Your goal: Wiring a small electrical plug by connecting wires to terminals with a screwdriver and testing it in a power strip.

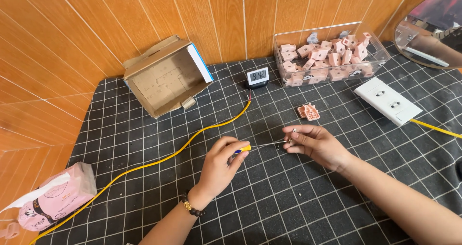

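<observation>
Orange wood-panelled walls met at a corner behind a table covered with a black mat [144,144] gridded in white lines. I watched through the head camera only.

Left hand [220,165] was curled shut around a small screwdriver [255,147]: yellow-and-blue handle pinched between thumb and forefingers, thin shaft running rightward just above the mat. Right hand [315,143] had its fingertips pressed together on a tiny metal part [290,138] at the shaft's tip; too small to identify, possibly a screw or terminal.

Handling judgement: the screwdriver looked light and stiff, and the thin shaft could slip off the part, so the hold belongs on the handle, as it was. The metal part looked hard, smooth and easy to drop; a fingertip pinch seemed the only workable hold.

Around the hands: a pink socket insert [308,112] lay on the mat just beyond the right hand. A yellow cable [183,146] ran from the lower left up toward a small digital clock [257,76], passing just beside the left hand. A clear plastic bin [332,52] of like pink inserts stood against the wall. A white double socket faceplate [388,100] lay to the right, an open cardboard box [166,76] on its side to the left, and a pink tissue pack [55,197] at the near left edge.
</observation>
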